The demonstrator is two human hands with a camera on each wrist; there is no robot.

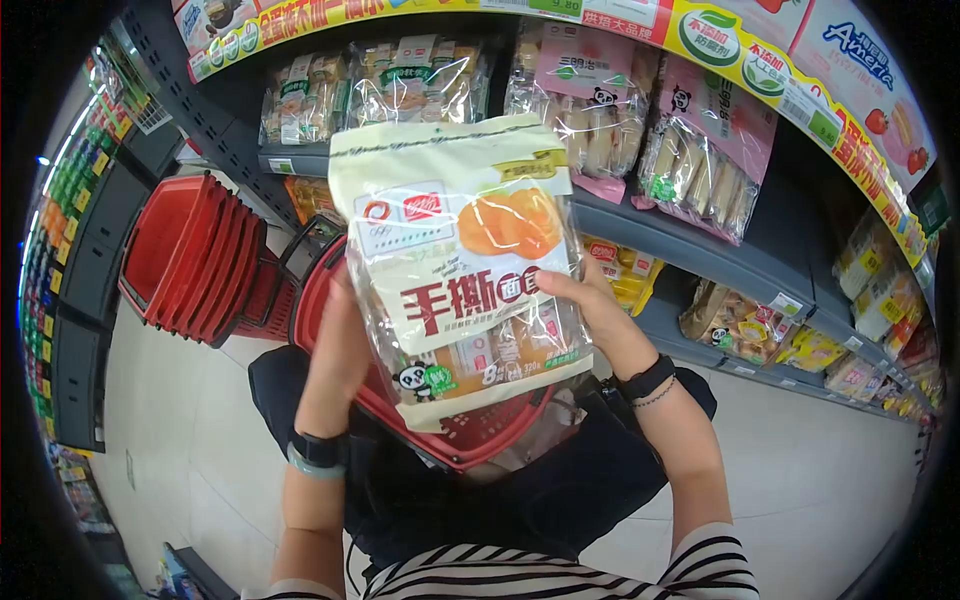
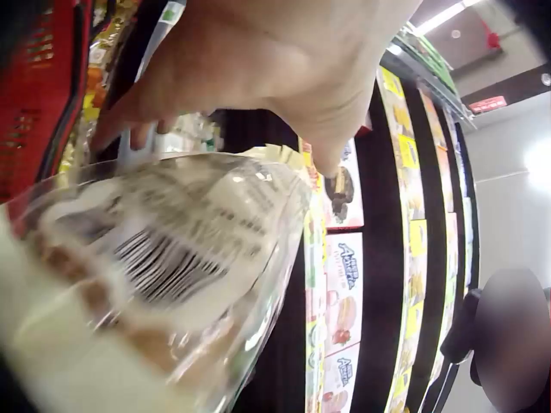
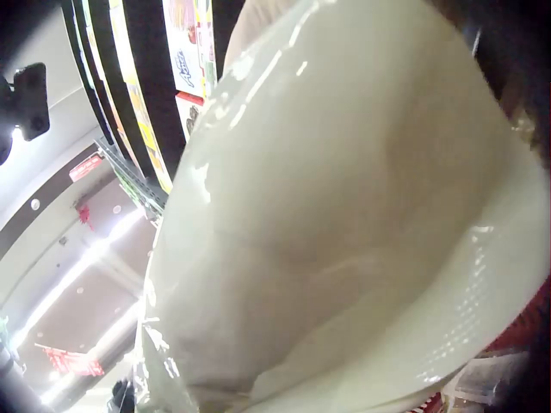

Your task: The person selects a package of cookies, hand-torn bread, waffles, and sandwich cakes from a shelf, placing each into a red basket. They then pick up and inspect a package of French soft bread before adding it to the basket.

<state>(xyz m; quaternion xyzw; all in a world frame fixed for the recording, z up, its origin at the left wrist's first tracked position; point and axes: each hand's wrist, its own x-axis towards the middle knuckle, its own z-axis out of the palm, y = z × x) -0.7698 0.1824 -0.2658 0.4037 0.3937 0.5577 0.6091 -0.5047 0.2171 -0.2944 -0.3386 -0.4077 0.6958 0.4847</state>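
Note:
A cream and clear bag of bread [image 1: 470,270], printed with a bread picture and red Chinese characters, is held up in front of the lap. My right hand [image 1: 590,305] grips its right side, thumb on the front and fingers hidden behind. My left hand [image 1: 340,345] is at the bag's left edge, fingertips partly hidden by it. The left wrist view shows this hand [image 2: 267,64] with fingers extended and thumb apart, beside the barcode label [image 2: 168,267]. In the right wrist view the bag [image 3: 344,198] covers most of the frame. Beneath it sits a red basket [image 1: 470,450].
A stack of red baskets [image 1: 190,260] stands on the floor at left. Ahead, a shelf [image 1: 720,255] bears packaged sandwiches [image 1: 700,160] and other bread bags [image 1: 415,90]. Lower down are yellow packs [image 1: 625,275] and more bags [image 1: 735,320].

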